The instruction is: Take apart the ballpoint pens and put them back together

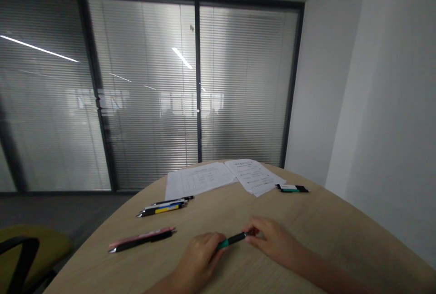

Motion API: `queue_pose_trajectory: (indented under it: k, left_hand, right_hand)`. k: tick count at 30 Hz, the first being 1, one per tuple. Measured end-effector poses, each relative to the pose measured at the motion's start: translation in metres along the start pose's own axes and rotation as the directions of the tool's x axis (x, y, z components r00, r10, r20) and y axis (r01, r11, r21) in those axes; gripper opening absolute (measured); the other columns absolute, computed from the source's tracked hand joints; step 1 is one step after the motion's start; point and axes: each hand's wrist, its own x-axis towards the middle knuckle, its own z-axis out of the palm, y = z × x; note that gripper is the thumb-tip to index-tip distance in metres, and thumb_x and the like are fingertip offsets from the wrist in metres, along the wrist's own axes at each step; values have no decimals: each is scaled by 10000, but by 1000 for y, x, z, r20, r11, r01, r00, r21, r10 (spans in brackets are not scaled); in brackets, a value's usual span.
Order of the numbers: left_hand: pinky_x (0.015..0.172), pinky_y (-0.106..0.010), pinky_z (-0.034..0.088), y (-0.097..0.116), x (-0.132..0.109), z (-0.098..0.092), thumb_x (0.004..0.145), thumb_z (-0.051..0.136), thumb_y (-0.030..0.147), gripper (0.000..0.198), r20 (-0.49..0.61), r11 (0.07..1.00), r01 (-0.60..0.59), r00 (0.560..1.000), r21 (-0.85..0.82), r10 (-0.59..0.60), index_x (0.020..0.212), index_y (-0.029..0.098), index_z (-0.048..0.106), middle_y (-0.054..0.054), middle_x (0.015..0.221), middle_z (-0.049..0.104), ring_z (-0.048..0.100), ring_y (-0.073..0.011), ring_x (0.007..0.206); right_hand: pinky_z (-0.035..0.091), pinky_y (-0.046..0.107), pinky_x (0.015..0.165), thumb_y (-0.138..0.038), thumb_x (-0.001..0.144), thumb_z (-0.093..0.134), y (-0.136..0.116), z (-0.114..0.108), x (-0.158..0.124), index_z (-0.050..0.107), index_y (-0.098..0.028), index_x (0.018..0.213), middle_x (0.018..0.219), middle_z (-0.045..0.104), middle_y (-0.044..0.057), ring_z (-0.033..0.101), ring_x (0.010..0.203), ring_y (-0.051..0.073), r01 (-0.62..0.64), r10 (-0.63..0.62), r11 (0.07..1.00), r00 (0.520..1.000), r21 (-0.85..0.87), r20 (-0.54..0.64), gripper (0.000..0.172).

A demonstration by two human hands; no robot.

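We hold one green-and-black pen [233, 240] by both ends, low over the worktop [340, 239]. The left hand [199, 257] is closed round the green end. The right hand [272, 239] pinches the black end with its fingertips. The pen appears to be in one piece, but we cannot tell whether either end is loosened. We judge work on this pen to be under way, not finished. The pink-and-black pair [143, 239], the yellow-and-blue cluster [165, 206] and the far pair [293, 188] beside the papers [204, 178] lie apart from both hands.
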Motion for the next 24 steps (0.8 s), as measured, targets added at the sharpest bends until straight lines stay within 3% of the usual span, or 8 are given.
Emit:
queue_pose_trajectory:
  k: [3,9,14,18,24]
  left_hand:
    - [526,-201,423,-1,0,1,858,351,238,149,8,1000,-4,1000,12,4,851,193,492,-16,675,636,599,-138,588]
    - [522,-206,417,1,0,-1,860,346,236,149,30,999,-40,999,17,40,844,190,487,-15,663,630,593,-141,582]
    - [508,-199,411,0,1,0,853,353,218,135,22,1000,-15,1000,11,15,842,190,485,-9,651,620,584,-135,566]
    - [516,-191,412,-1,1,1,842,375,208,113,14,1000,15,1000,5,-15,841,189,487,-5,652,616,581,-128,569]
    - [517,-192,413,0,1,1,840,382,217,115,25,1000,1,1000,17,-1,838,190,494,-5,652,620,581,-128,569]
  right_hand:
    - [397,228,618,-168,736,533,1,2,0,610,-164,741,737,645,39,570,690,146,-17,18,998,1000,-60,14,77]
    - [351,220,549,-286,849,367,6,3,0,599,-152,627,616,608,31,531,582,125,33,-17,985,995,-167,99,348]
    - [397,218,652,-245,771,497,4,-7,1,555,-194,1010,823,630,25,559,731,137,42,-44,999,995,24,89,251]
    - [396,224,691,-149,702,550,3,-13,3,584,-183,865,815,618,17,550,761,140,38,-35,999,995,-35,88,169]
    - [373,209,624,-201,770,502,6,-9,2,577,-177,814,774,614,14,543,712,129,25,-13,994,993,-105,115,90]
